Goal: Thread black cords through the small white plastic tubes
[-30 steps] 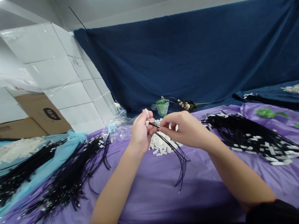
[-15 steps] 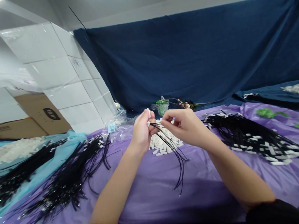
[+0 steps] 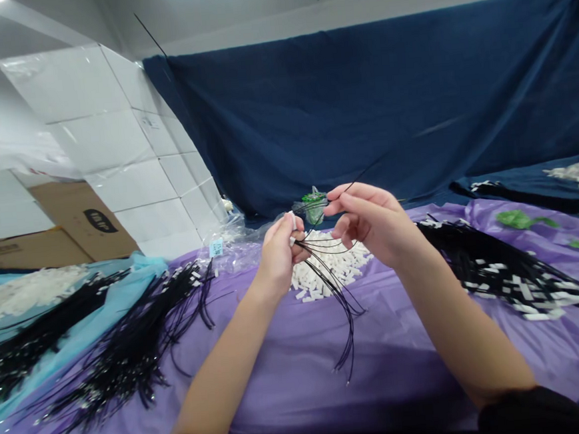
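My left hand (image 3: 277,258) is closed around small white pieces (image 3: 292,221) at the ends of several thin black cords (image 3: 345,301). The cords' loose ends hang down over the purple sheet. To the right and slightly higher, my right hand (image 3: 378,227) pinches a black cord between thumb and forefinger, its other fingers curled. Part of that cord sticks up past the fingertips, while more strands run back toward my left hand. Beneath both hands lies a heap of small white pieces (image 3: 319,278), partly hidden by them.
Bundles of black cords lie on the purple sheet (image 3: 282,378), one on the left (image 3: 123,337) and one with white ends on the right (image 3: 504,267). White boxes (image 3: 93,139) are stacked at the back left. A small green-filled plastic cup (image 3: 313,206) stands behind the heap.
My right hand has moved up and to the right, drawing a cord out from beside my left hand. The left hand has shifted slightly right.
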Tool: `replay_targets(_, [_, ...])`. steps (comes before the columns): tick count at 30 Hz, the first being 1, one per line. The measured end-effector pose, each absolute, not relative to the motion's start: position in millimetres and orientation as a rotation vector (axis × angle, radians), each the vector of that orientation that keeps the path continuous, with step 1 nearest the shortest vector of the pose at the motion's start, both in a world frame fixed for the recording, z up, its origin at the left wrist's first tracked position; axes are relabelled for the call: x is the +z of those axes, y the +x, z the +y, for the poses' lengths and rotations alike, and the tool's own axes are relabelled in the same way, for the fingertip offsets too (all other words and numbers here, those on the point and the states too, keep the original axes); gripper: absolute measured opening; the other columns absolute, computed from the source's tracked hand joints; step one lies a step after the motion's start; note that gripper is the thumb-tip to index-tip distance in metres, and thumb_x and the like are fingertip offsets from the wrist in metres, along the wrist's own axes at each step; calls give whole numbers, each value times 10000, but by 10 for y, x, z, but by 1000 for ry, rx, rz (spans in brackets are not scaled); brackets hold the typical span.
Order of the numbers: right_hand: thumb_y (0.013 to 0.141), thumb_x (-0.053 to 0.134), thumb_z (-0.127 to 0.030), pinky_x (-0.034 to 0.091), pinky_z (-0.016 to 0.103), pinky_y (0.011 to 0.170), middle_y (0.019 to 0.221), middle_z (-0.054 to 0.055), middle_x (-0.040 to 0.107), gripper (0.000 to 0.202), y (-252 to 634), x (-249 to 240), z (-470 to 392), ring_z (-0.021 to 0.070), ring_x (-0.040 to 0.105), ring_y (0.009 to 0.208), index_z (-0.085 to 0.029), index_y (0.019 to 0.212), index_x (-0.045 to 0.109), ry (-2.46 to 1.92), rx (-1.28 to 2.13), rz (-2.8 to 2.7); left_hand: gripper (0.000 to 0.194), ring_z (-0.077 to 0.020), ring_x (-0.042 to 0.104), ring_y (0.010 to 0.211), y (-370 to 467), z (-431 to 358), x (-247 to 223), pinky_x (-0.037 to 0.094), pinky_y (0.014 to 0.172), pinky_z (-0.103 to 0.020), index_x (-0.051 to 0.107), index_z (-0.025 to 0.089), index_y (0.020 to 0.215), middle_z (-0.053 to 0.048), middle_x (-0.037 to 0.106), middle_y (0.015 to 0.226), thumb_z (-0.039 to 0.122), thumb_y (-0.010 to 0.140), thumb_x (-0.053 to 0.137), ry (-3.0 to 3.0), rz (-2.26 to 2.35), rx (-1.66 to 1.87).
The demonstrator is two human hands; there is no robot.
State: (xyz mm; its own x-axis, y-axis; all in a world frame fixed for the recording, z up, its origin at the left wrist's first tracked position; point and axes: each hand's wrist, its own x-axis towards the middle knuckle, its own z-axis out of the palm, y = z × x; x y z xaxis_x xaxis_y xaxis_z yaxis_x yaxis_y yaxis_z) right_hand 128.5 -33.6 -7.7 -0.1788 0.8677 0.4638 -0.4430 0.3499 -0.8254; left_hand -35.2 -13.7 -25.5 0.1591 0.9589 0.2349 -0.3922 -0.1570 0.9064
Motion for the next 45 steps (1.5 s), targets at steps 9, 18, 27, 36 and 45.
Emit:
replay_targets(9, [854,636,-412,375,175,397,708,-72,553,166,1471,80,-319,35,475,466,-252,808,640,-261,831,-759,348,-7,159,378,-341,-156,-254,202,376,-132,486,153,714,97,272,507,426,926,531,1164,691,1308])
replay_targets(18, [806,686,-286,277,203,345,536,-66,486,22,1566,85,-527,62,356,385,-266,814,683,-318,800,-1125,354,-16,165,375,-336,-183,-263,210,390,-144,493,162,713,109,219,475,448,915,542,1220,650,1310])
replay_targets(27, [746,602,-100,255,215,453,513,-46,462,123,1242,-118,-523,48,347,480,-150,639,639,-774,262,-1613,318,-24,182,381,-350,-246,-250,157,403,-164,513,170,739,95,262,491,443,899,548,1338,580,1317])
replay_targets(36, [742,573,-114,256,226,474,515,-48,453,126,1234,-116,-501,52,344,486,-153,643,641,-812,296,-1676,328,-36,209,384,-360,-317,-254,155,401,-172,501,184,751,88,263,477,467,915,521,1367,557,1294])
replay_targets(45, [751,574,-120,260,236,489,526,-50,455,118,1270,-109,-488,57,337,492,-155,666,649,-825,259,-1684,380,-40,170,388,-366,-298,-266,140,396,-180,489,189,752,96,245,471,538,898,524,1407,513,1282])
